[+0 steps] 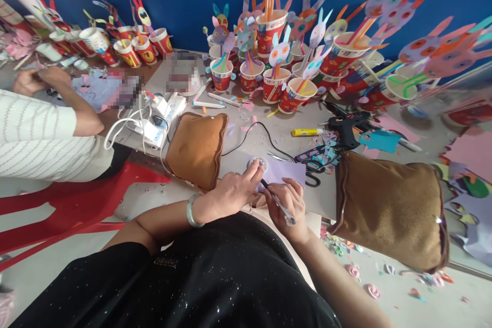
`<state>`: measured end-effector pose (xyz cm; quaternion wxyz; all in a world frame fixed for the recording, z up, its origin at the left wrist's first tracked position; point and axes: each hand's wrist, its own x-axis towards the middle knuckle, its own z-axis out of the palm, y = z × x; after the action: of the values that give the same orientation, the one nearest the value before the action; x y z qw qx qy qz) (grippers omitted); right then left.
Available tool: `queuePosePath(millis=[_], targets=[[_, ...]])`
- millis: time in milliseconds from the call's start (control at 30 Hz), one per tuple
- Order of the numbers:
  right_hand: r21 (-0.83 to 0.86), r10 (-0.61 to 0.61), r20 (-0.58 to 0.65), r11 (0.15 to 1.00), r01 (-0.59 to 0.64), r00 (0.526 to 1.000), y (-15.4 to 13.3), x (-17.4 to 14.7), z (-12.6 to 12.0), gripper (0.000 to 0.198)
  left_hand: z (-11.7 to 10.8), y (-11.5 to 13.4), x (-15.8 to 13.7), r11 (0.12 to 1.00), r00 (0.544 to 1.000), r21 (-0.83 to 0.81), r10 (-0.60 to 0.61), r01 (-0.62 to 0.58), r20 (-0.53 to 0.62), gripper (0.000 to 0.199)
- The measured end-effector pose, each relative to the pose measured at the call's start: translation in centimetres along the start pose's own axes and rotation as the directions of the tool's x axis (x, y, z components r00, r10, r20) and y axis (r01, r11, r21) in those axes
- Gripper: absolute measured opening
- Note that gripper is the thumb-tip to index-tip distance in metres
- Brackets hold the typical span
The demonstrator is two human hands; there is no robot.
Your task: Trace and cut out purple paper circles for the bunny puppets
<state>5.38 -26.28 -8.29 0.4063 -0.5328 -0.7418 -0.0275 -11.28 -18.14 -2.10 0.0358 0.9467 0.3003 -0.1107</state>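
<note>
With my right hand, I grip a pen with a black tip end and a clear barrel, slanting toward the paper. My left hand presses its fingertips on a small round, whitish disc-like object, partly hidden under the fingers. Both hands are at a sheet of light purple paper at the table's near edge. Just beyond the paper lie purple-handled scissors, and black scissor handles stick out at its right. The pen's point is hard to make out.
Brown cushions flank the work spot. Rabbit-topped paper cups crowd the back. A black glue gun, yellow tube and paper scraps lie right. A power strip with cables, a red chair and another person's arm are left.
</note>
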Motion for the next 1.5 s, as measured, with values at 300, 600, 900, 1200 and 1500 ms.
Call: queuePosePath(millis=[300, 600, 900, 1200, 1500], targets=[[-0.009, -0.014, -0.004, 1.000, 0.014, 1.000, 0.2, -0.4, 0.2, 0.027, 0.4, -0.2, -0.1, 1.000, 0.999, 0.006, 0.022, -0.022, -0.046, 0.065], [-0.022, -0.029, 0.010, 0.999, 0.030, 1.000, 0.3, -0.7, 0.2, 0.027, 0.6, -0.5, -0.2, 0.999, 0.997, -0.019, 0.039, -0.040, -0.062, 0.063], [-0.044, -0.067, -0.061, 0.997, 0.065, 0.996, 0.2, -0.2, -1.4, 0.048, 0.8, -0.4, -0.1, 1.000, 0.999, 0.019, 0.025, -0.024, -0.045, 0.067], [-0.073, 0.101, 0.064, 0.993, -0.096, 0.993, 1.1, 2.8, -0.1, 0.033, 1.4, -0.2, -0.2, 0.998, 0.993, 0.055, 0.018, -0.012, -0.118, 0.063], [-0.029, 0.066, 0.247, 0.998, -0.061, 0.967, 2.1, 4.8, 0.4, 0.039, 1.0, 0.0, -0.2, 1.000, 0.994, 0.019, 0.002, 0.000, -0.107, 0.062]])
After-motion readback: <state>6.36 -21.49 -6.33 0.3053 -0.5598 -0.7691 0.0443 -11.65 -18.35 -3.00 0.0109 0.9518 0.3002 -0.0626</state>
